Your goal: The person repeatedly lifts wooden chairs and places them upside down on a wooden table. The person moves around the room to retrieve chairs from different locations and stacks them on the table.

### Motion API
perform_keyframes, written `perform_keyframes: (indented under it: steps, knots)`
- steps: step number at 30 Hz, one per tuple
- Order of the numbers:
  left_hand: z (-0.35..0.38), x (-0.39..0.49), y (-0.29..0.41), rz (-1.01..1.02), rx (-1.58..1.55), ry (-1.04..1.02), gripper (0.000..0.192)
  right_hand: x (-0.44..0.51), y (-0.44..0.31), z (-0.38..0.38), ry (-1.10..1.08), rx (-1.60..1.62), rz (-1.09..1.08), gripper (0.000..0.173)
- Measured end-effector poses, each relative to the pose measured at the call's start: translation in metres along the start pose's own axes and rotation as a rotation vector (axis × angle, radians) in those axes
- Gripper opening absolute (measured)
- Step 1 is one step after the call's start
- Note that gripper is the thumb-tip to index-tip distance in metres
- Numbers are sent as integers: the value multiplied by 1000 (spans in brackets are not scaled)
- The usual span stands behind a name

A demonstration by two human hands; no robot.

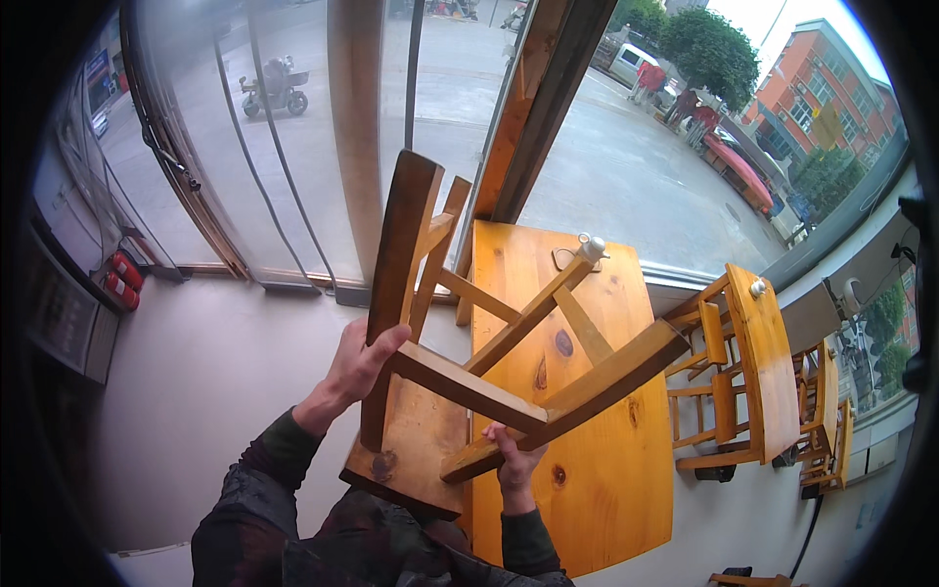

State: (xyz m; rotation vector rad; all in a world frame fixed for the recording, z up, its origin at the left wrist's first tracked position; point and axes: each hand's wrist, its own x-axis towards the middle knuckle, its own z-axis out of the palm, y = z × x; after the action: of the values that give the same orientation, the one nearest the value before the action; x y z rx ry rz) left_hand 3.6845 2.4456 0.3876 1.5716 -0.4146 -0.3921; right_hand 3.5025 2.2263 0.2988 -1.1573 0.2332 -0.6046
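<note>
A wooden stool (469,385) is upturned in front of my body, its legs pointing up and away from me. The underside of its seat (414,433) faces up, close to my lap. My left hand (357,365) is wrapped around the dark-edged left leg, beside the crossbar. Lower down, my right hand (516,464) grips the right leg near the seat, with some fingers hidden behind the wood. Behind the stool's legs lies a knotty wooden table (572,469). Whether the stool touches this table, I cannot tell.
A small white container (593,248) stands at the table's far end. More wooden tables (763,367) with stools (722,403) line the right side. Glass panels (293,169) close off the front. Two red fire extinguishers (121,290) stand at the left wall.
</note>
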Motion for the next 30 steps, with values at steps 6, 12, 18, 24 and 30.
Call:
perform_keyframes:
  steps: [6,12,18,24,30]
  knots:
    - [-119,-33,-14,-200,-13,-302,135,99,49,80,-88,389,637,23]
    - [-133,-58,-157,-341,-23,268,53,172,275,107,-54,298,1127,33]
    - [-120,73,-284,-559,139,480,50,277,345,18,-149,-1502,207,73]
    - [-73,165,-407,-702,204,549,50,320,343,-62,-203,-1884,76,91]
    - [-11,239,-517,-816,197,474,53,319,346,-59,-163,-1833,64,92]
